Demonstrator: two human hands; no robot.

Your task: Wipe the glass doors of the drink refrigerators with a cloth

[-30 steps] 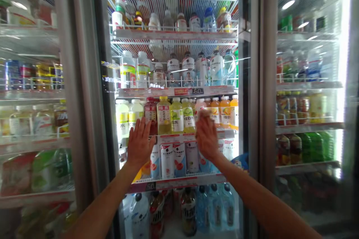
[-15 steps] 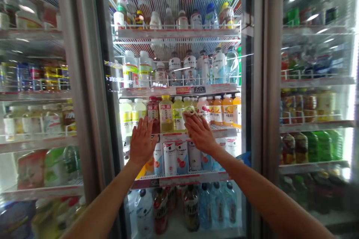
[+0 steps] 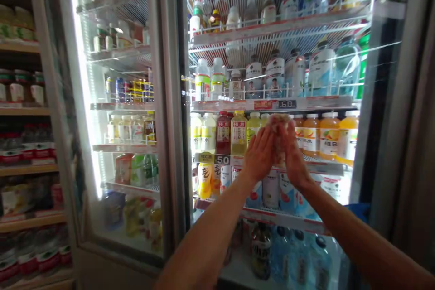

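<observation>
My left hand [image 3: 258, 155] and my right hand [image 3: 295, 157] are raised side by side in front of the glass door [image 3: 343, 61] of a drinks cooler. Their fingers point up and are pressed together around a small crumpled pale cloth [image 3: 278, 123], which shows above the fingertips. Whether the cloth touches the glass I cannot tell. Behind the hands a shelf carries a red bottle [image 3: 223, 133], yellow bottles [image 3: 239, 133] and orange bottles [image 3: 328, 136]. Pale bottles [image 3: 272, 190] stand on the shelf below, partly hidden by my wrists.
A grey door frame [image 3: 167, 99] separates this cooler from a lit one on the left [image 3: 125, 122], also full of drinks. Open wooden shelves [image 3: 23, 111] with jars stand at far left. A dark frame [image 3: 401, 113] closes the right side.
My left hand left the glass and moved right to meet the right hand on the cloth. The view swung left, so the cooler now sits right of centre.
</observation>
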